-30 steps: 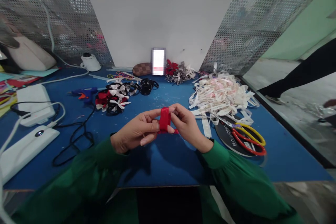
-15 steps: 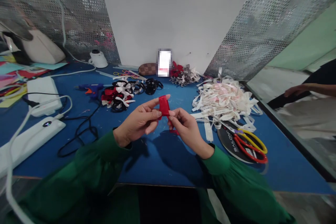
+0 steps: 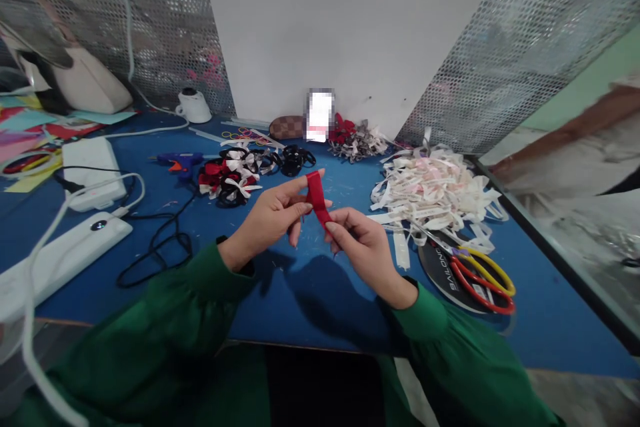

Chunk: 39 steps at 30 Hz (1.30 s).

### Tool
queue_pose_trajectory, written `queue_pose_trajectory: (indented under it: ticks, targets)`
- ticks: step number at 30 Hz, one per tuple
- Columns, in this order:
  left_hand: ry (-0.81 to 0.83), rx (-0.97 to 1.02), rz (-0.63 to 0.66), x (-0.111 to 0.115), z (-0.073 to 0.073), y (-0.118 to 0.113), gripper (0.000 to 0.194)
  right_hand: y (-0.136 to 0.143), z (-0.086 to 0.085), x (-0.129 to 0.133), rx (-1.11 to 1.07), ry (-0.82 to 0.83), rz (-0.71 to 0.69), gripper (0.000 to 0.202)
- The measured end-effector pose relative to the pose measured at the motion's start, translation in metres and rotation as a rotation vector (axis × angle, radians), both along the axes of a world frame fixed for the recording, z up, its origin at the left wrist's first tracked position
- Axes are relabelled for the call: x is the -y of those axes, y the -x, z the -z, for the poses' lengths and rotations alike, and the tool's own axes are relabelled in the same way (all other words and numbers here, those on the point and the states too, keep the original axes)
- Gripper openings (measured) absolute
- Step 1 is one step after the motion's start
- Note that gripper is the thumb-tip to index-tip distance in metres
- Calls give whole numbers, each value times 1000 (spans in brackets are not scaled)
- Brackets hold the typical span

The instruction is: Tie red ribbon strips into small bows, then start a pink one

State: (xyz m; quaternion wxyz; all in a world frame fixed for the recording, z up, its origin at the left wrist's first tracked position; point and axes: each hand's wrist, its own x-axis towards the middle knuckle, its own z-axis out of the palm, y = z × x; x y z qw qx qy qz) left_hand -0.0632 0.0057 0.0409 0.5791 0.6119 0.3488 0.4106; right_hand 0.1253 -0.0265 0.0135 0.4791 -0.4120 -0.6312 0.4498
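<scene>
The left hand (image 3: 273, 217) is pinching the upper part of a red ribbon (image 3: 317, 197) over its raised forefinger, while the right hand (image 3: 365, 247) is gripping the lower end between thumb and fingers. The ribbon is lying between them, its long axis slanting down toward the right hand; both are touching it, neither nearer. Beneath, a blue table (image 3: 270, 320) is bearing pale ribbons (image 3: 430, 187) and scissors (image 3: 456, 252) to the right; behind, a white board (image 3: 345, 33) is leaning against perforated mesh (image 3: 165, 27).
</scene>
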Motion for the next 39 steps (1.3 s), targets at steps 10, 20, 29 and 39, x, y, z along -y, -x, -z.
queue_pose_trajectory:
  ticks: [10,20,29,39]
  targets:
    - [-8,-188,75,8,5,-7,62,-8,-12,-3,-19,-30,81,15]
    - [-107,-343,-30,10,16,-11,49,-9,-9,-1,254,-379,88,14]
    - [-208,-407,-58,13,16,-11,49,-7,-2,1,695,-681,40,28]
    - [-445,-604,-109,11,21,-14,40,-1,-11,10,1037,-541,-19,33]
